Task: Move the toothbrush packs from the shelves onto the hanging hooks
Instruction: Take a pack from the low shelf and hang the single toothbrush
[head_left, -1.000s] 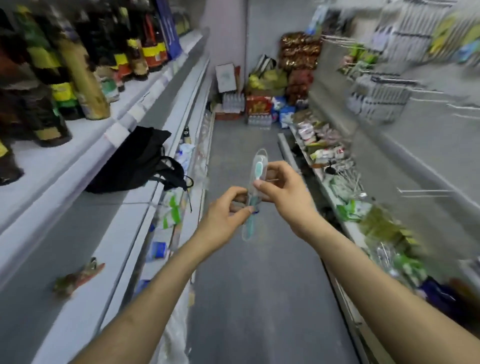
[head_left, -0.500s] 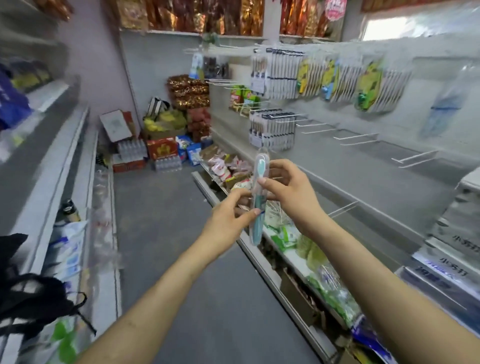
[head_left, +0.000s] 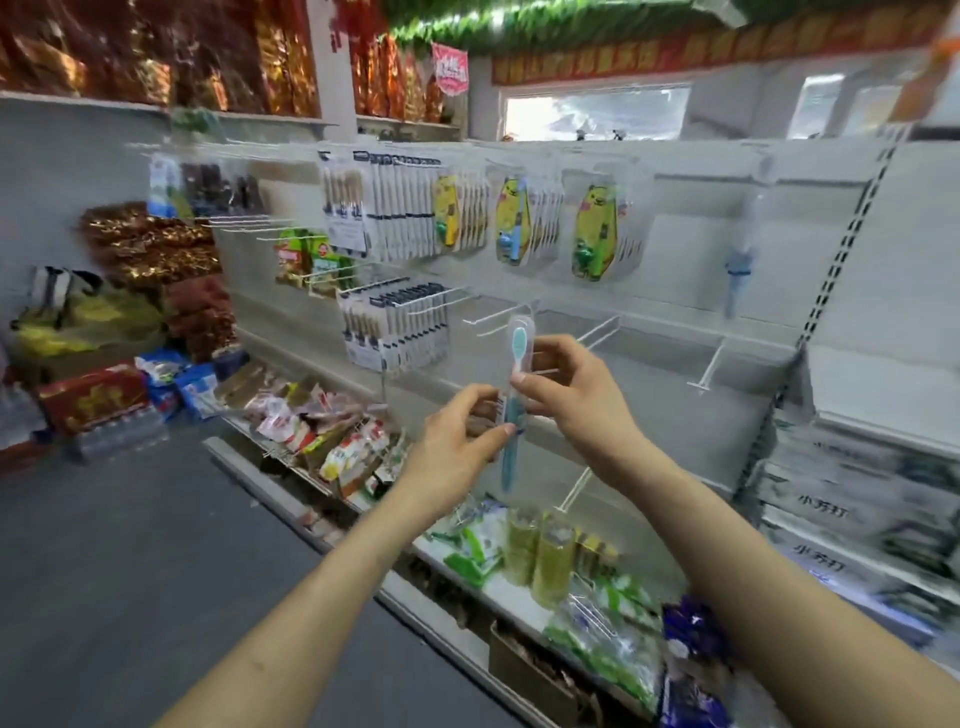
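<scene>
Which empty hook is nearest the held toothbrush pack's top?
The white hook just left of the top of the toothbrush pack; other empty hooks lie farther right or below.

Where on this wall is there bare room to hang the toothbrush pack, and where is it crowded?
Free: the bare hooks in the middle row, right of the dark-topped packs and below the yellow bear packs; one lower hook too. Crowded: the top row and the bottom shelf of packets.

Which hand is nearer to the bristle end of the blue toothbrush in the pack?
Right. The right hand pinches the toothbrush pack just below the bristles; the left hand holds it lower, at the handle.
</scene>
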